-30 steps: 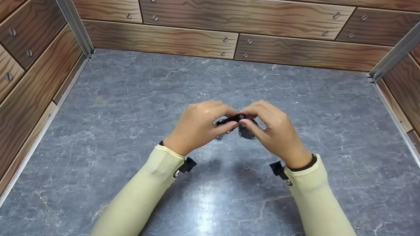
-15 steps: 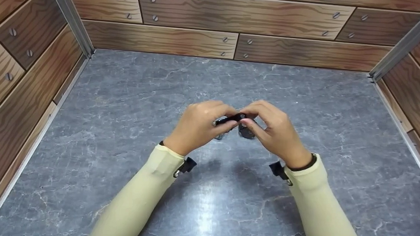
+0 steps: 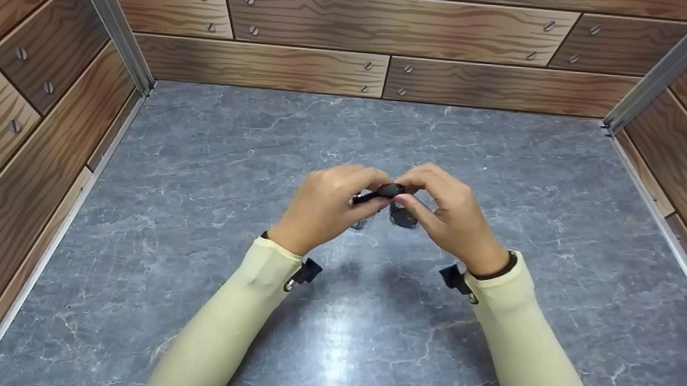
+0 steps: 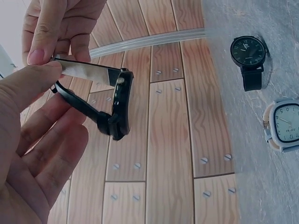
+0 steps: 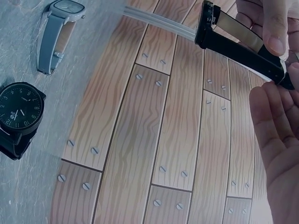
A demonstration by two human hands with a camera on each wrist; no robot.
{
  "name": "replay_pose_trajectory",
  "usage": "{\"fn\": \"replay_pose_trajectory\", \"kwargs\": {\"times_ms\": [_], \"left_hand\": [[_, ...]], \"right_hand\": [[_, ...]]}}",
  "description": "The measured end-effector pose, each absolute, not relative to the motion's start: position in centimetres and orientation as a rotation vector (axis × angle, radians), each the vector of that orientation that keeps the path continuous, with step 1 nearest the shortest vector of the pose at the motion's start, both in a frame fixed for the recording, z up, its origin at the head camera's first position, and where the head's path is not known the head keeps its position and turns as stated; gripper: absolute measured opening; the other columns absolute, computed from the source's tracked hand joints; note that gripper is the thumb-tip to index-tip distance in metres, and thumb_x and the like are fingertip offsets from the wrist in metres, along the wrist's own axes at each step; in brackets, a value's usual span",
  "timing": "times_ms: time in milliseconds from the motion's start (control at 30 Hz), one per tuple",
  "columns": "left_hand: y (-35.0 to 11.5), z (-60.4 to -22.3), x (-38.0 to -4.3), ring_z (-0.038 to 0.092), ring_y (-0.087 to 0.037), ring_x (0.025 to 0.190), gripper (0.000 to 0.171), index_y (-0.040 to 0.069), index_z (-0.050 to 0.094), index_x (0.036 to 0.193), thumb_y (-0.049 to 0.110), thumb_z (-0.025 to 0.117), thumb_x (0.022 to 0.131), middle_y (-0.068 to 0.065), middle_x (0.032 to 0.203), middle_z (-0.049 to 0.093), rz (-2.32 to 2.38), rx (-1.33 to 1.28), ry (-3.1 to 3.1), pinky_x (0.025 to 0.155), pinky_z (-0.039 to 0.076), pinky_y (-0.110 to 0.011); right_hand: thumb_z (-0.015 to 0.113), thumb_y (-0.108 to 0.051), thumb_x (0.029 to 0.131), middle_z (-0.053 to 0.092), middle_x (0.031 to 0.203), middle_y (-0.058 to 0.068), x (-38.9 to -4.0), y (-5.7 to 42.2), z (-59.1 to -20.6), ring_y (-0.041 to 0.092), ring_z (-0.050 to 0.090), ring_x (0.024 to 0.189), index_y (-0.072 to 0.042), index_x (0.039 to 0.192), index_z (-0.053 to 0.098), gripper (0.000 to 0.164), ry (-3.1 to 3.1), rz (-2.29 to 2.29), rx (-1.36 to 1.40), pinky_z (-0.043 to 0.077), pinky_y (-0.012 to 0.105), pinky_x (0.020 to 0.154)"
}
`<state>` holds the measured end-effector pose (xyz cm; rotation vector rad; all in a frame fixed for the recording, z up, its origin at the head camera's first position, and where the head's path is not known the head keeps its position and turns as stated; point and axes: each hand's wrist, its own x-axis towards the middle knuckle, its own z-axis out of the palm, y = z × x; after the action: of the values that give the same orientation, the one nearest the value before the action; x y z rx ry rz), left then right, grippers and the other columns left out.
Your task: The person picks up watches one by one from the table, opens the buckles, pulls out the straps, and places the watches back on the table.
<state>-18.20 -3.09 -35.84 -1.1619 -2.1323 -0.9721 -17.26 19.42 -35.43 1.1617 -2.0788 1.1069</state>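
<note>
Both hands hold a black wristwatch (image 4: 122,105) above the table, its strap bent into a loop with a lighter inner side. My left hand (image 3: 334,198) pinches the strap between thumb and fingers. From the other side my right hand (image 3: 441,208) pinches the strap's end, thumb and fingertips meeting those of the left. The fingers partly cover where the strap ends come together. In the right wrist view the watch case (image 5: 205,23) hangs away from the fingertips, seen edge-on, so its dial is hidden.
A black round watch (image 5: 21,107) and a grey-blue square watch (image 4: 286,123) lie on the grey marbled table (image 3: 233,150) below the hands. Wood-patterned panels (image 3: 330,19) wall the table at the back and both sides, with metal posts in the corners.
The black strap part between the fingertips has turned slightly and shows broader and rounder in the head view. The hands and arms stay almost in place.
</note>
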Motion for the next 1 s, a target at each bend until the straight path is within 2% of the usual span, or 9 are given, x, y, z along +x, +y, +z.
{"fn": "replay_pose_trajectory", "kwargs": {"times_ms": [167, 500, 700, 867, 1000], "left_hand": [[-3.05, -35.84, -18.06, 0.072, -0.008, 0.091, 0.022, 0.013, 0.074, 0.113, 0.029, 0.073, 0.098, 0.003, 0.103, 0.077, -0.941, -1.141, -2.227, 0.079, 0.056, -0.022], [-2.92, -35.91, -17.93, 0.07, -0.01, 0.08, 0.018, 0.013, 0.076, 0.1, 0.03, 0.073, 0.098, 0.002, 0.094, 0.077, -0.826, -1.113, -2.234, 0.069, 0.057, -0.026], [-2.88, -35.86, -17.93, 0.071, -0.009, 0.083, 0.014, 0.014, 0.078, 0.104, 0.026, 0.074, 0.098, 0.004, 0.095, 0.076, -0.928, -1.117, -2.205, 0.074, 0.057, -0.024], [-2.91, -35.87, -17.95, 0.071, -0.009, 0.085, 0.014, 0.014, 0.078, 0.104, 0.025, 0.073, 0.098, 0.004, 0.095, 0.076, -0.927, -1.099, -2.215, 0.076, 0.057, -0.025], [-2.95, -35.86, -17.92, 0.071, -0.009, 0.084, 0.014, 0.014, 0.078, 0.105, 0.025, 0.072, 0.099, 0.004, 0.095, 0.076, -0.941, -1.092, -2.233, 0.075, 0.057, -0.025]], "right_hand": [[0.074, 0.017, 0.084, 0.071, 0.101, 0.011, -17.26, 19.44, -35.53, 0.021, 0.066, 0.092, 0.0, 0.106, 0.071, 0.028, -2.077, 1.108, 1.155, 0.052, 0.022, 0.087], [0.075, 0.009, 0.088, 0.07, 0.098, 0.006, -17.41, 19.49, -35.63, 0.015, 0.064, 0.085, -0.004, 0.106, 0.073, 0.023, -2.129, 1.166, 1.127, 0.054, 0.026, 0.076], [0.073, 0.007, 0.091, 0.071, 0.098, 0.005, -17.47, 19.72, -35.55, 0.014, 0.065, 0.085, -0.003, 0.108, 0.073, 0.019, -2.169, 1.218, 1.08, 0.055, 0.025, 0.077], [0.067, 0.007, 0.095, 0.071, 0.103, 0.008, -17.52, 19.91, -35.58, 0.014, 0.065, 0.093, -0.002, 0.122, 0.071, 0.029, -2.233, 1.238, 1.067, 0.056, 0.023, 0.081], [0.063, 0.008, 0.097, 0.071, 0.106, 0.008, -17.44, 19.98, -35.5, 0.012, 0.065, 0.092, -0.003, 0.119, 0.072, 0.026, -2.26, 1.312, 1.073, 0.056, 0.022, 0.078]]}}
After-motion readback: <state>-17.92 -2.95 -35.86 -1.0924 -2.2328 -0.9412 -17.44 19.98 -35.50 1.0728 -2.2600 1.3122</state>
